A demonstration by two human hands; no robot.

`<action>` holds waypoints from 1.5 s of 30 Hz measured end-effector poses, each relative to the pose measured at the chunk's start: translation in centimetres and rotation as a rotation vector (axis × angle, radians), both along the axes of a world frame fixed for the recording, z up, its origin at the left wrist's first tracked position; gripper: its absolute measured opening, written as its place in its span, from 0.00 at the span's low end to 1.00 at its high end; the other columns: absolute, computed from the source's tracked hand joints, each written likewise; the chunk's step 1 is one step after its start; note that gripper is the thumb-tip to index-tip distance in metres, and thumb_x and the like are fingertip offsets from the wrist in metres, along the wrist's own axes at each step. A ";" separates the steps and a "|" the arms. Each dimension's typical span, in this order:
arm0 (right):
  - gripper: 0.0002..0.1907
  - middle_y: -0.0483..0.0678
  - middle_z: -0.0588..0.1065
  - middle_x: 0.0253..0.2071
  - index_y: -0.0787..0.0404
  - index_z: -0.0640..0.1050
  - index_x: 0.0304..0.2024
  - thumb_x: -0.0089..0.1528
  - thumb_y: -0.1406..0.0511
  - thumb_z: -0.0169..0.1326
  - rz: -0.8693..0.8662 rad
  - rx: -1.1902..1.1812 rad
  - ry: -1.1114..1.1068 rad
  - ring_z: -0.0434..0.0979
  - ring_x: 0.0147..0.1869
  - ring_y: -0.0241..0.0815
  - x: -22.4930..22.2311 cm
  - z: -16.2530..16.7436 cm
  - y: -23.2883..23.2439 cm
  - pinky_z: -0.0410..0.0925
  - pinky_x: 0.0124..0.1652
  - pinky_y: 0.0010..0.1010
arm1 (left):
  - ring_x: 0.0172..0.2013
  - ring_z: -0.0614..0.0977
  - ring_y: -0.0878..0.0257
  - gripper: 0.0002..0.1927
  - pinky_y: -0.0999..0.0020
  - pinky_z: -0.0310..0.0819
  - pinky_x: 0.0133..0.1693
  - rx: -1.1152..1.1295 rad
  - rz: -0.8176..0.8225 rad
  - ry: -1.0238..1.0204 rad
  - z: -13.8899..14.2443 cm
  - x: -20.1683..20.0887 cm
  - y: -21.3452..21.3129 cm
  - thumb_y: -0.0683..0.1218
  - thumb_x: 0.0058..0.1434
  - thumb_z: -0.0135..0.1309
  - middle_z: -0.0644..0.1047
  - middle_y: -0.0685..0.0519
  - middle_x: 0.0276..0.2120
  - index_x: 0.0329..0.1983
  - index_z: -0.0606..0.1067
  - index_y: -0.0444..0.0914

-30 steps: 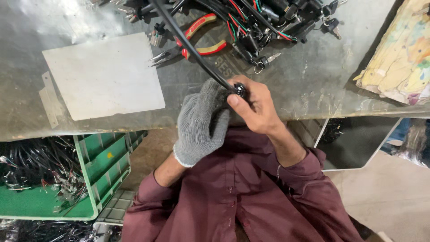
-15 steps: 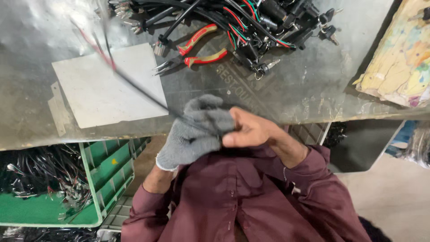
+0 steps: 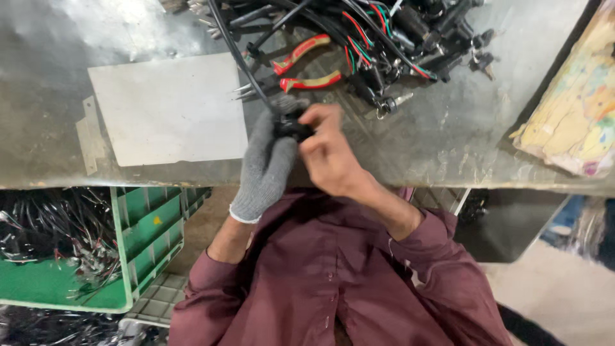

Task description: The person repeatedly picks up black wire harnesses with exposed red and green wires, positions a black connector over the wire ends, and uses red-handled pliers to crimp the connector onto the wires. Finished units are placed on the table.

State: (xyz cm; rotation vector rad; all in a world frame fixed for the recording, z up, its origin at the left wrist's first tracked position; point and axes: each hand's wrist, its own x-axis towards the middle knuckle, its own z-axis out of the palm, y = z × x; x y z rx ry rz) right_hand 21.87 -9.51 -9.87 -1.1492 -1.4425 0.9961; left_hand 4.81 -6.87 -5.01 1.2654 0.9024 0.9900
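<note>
My left hand (image 3: 268, 163), in a grey knit glove, grips a small black connector (image 3: 293, 129) at the end of a black cable (image 3: 238, 59) that runs up to the pile at the back. My bare right hand (image 3: 328, 152) pinches the same connector from the right, fingers closed on it. Both hands hover over the front edge of the metal table (image 3: 423, 141). Red-handled pliers (image 3: 306, 64) lie just behind the hands.
A tangled pile of black cables with red and green wires (image 3: 384, 38) fills the back of the table. A white sheet (image 3: 168, 109) lies left of the hands. A green crate (image 3: 147, 237) holding black cables stands below left. A colourful cloth (image 3: 573, 122) sits at right.
Both hands moved from near my chest up over the table edge. The cable, stretched out to the left half a second ago, now runs straight up to the pile.
</note>
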 end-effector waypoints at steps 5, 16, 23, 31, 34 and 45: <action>0.37 0.56 0.69 0.63 0.65 0.67 0.67 0.71 0.44 0.57 0.019 0.350 -0.730 0.67 0.66 0.61 0.3 4.2 6.2 0.60 0.67 0.48 | 0.47 0.74 0.66 0.19 0.72 0.72 0.52 -0.035 0.308 -0.088 -1.5 -1.9 -0.5 0.46 0.77 0.42 0.74 0.54 0.51 0.68 0.65 0.34; 0.20 0.47 0.76 0.46 0.60 0.78 0.48 0.65 0.52 0.64 0.164 -0.045 -0.387 0.76 0.51 0.49 2.2 4.4 3.0 0.68 0.52 0.39 | 0.40 0.73 0.71 0.20 0.76 0.71 0.44 -0.064 -0.085 -0.176 2.6 -5.8 -1.6 0.51 0.79 0.48 0.73 0.53 0.46 0.65 0.70 0.34; 0.17 0.55 0.79 0.45 0.66 0.79 0.45 0.53 0.77 0.57 -0.022 0.259 -0.664 0.80 0.48 0.54 2.6 8.2 0.9 0.69 0.41 0.37 | 0.43 0.73 0.71 0.34 0.76 0.70 0.45 -0.282 -0.027 -0.244 4.6 -0.8 -3.0 0.59 0.74 0.50 0.72 0.53 0.54 0.72 0.61 0.33; 0.16 0.45 0.77 0.33 0.57 0.77 0.31 0.58 0.57 0.72 -0.026 0.326 -0.959 0.79 0.39 0.47 4.3 7.9 2.1 0.69 0.34 0.37 | 0.39 0.71 0.71 0.35 0.77 0.70 0.41 -0.285 -0.072 -0.061 7.0 0.5 -1.9 0.57 0.76 0.45 0.68 0.52 0.66 0.78 0.55 0.33; 0.14 0.46 0.77 0.34 0.58 0.78 0.33 0.49 0.62 0.67 0.095 0.261 -0.950 0.79 0.40 0.47 5.3 7.2 2.6 0.68 0.32 0.38 | 0.33 0.73 0.64 0.38 0.71 0.72 0.39 -0.239 -0.084 0.458 7.8 1.5 -0.3 0.43 0.65 0.55 0.73 0.43 0.40 0.78 0.58 0.36; 0.19 0.51 0.74 0.41 0.64 0.76 0.44 0.53 0.66 0.66 0.062 0.143 -0.597 0.77 0.46 0.54 4.0 7.1 1.5 0.70 0.40 0.40 | 0.56 0.84 0.54 0.41 0.64 0.79 0.58 0.310 -0.048 0.481 3.7 0.0 -2.4 0.43 0.68 0.65 0.74 0.44 0.64 0.78 0.56 0.35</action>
